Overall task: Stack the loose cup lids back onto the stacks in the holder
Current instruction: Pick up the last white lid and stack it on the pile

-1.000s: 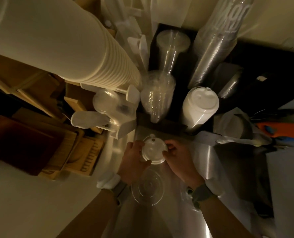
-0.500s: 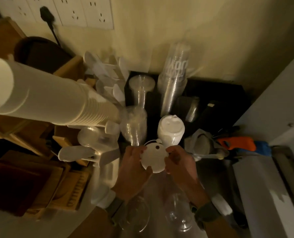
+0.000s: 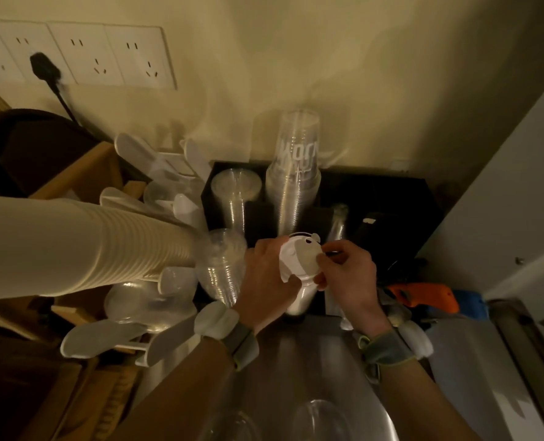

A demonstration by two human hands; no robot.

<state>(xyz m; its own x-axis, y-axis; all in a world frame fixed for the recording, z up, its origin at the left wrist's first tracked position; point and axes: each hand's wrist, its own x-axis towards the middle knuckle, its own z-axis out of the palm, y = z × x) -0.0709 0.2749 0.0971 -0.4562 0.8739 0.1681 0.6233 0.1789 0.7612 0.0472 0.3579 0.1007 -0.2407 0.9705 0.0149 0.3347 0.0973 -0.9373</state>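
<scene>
A white sip lid [image 3: 299, 256] rests on top of the white lid stack [image 3: 298, 299] at the front of the black holder [image 3: 388, 202]. My left hand [image 3: 266, 275] grips the lid's left rim and my right hand [image 3: 348, 273] pinches its right rim. A stack of clear dome lids [image 3: 221, 265] stands just left of it. Behind are a clear flat-lid stack [image 3: 235, 198] and a tall stack of clear cups [image 3: 294, 183]. Two loose clear lids [image 3: 320, 420] lie on the steel counter [image 3: 296, 361] near the bottom edge, partly cut off.
A long stack of white paper cups [image 3: 73, 246] juts in from the left. White racks with clear cups [image 3: 143, 300] fill the space under it. Wooden trays [image 3: 73, 393] sit at lower left. An orange tool [image 3: 423, 296] lies at right. Wall sockets [image 3: 83, 57] are above.
Both hands carried the white lid up from the counter to the top of the white lid stack. The view tilted upward toward the wall.
</scene>
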